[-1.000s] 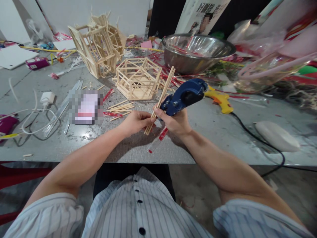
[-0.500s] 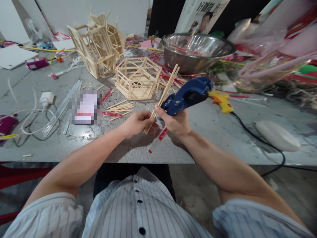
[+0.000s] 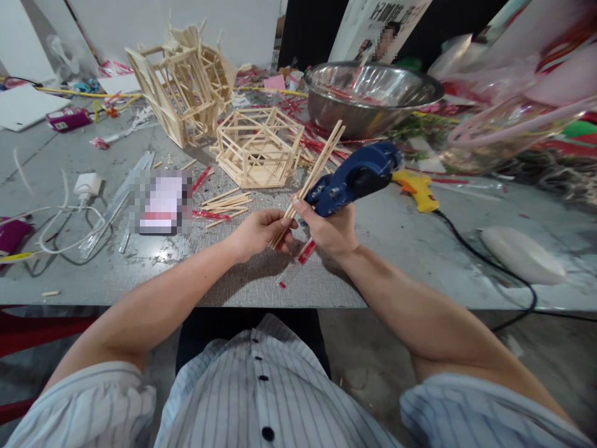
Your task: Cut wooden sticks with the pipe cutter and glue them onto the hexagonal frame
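Thin wooden sticks (image 3: 319, 163), a small bundle, slant up and away between my two hands. My left hand (image 3: 263, 235) pinches them near their lower ends with thumb and fingers. Wrapped around a blue hand tool that looks like a pipe cutter (image 3: 349, 177), my right hand (image 3: 333, 227) also presses its thumb against the sticks. The tool's jaw is partly hidden behind the sticks and fingers. Beyond my hands stands a hexagonal stick frame (image 3: 259, 149). Loose short sticks (image 3: 228, 202) lie to the left of the bundle.
A taller stick structure (image 3: 186, 87) leans at the back left. A steel bowl (image 3: 373, 99) stands at the back right, near a yellow glue gun (image 3: 420, 190) with a black cord. A phone (image 3: 162, 202), white charger (image 3: 87, 185) and red-and-clear plastic strip (image 3: 305, 252) lie on the table.
The top ends of the sticks have shifted slightly to the right. My left fingers have curled a little differently beneath the lower ends. The blue tool has hardly moved.
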Demonstrator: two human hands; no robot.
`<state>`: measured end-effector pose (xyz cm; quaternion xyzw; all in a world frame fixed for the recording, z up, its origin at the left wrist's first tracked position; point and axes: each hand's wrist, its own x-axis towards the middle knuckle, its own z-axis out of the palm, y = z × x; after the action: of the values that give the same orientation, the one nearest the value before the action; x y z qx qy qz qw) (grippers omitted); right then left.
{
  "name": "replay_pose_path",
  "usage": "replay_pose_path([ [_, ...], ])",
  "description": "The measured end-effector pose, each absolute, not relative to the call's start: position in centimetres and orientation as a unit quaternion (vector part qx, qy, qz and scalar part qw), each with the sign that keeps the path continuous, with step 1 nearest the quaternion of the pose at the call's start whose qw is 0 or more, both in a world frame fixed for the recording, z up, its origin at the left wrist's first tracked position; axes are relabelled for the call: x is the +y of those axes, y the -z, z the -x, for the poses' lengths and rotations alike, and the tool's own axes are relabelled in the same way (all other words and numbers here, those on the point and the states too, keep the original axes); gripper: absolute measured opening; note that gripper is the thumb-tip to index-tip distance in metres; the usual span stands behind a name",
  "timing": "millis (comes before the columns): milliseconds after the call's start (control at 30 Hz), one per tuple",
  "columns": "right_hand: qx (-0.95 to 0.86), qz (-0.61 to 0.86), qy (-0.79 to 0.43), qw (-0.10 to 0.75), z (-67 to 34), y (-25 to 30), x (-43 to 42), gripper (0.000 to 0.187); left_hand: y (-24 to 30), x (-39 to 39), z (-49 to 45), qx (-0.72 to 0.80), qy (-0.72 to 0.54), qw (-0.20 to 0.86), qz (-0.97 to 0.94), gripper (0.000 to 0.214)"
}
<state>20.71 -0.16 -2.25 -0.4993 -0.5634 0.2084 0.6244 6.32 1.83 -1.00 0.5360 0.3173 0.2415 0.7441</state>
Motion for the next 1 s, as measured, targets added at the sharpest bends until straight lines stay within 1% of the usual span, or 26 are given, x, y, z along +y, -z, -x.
replay_pose_path([
  [167,-0.574,0.487,-0.192,0.630,-20.9,2.7,-0.1,0.022,0.9,1.7,-6.5,0.324,-0.241,0.746,-0.529,0.020],
  [267,-0.571,0.486,-0.193,0.633,-20.9,2.8,-0.1,0.024,0.9,1.6,-6.4,0.322,-0.242,0.745,-0.532,0.018],
  [367,-0.562,0.486,-0.209,0.636,-20.8,2.6,-0.1,0.028,0.7,1.5,-6.4,0.328,-0.252,0.723,-0.553,0.017],
  [467,-0.559,0.488,-0.212,0.636,-20.7,2.5,-0.1,0.029,0.6,1.4,-6.4,0.333,-0.264,0.691,-0.586,0.020],
  [700,-0.582,0.485,-0.175,0.629,-20.8,2.8,-0.1,0.022,0.8,1.7,-6.4,0.342,-0.266,0.647,-0.628,0.025],
  [833,-0.614,0.476,-0.168,0.606,-21.1,2.9,-0.1,0.017,0.8,1.9,-6.4,0.360,-0.262,0.634,-0.632,0.025],
  [900,-0.630,0.465,-0.171,0.598,-21.1,2.9,-0.2,0.018,0.7,2.2,-6.3,0.368,-0.267,0.630,-0.630,0.025],
  [1000,-0.637,0.448,-0.169,0.604,-21.4,2.8,0.1,0.026,0.6,2.9,-5.9,0.383,-0.297,0.617,-0.619,0.023],
])
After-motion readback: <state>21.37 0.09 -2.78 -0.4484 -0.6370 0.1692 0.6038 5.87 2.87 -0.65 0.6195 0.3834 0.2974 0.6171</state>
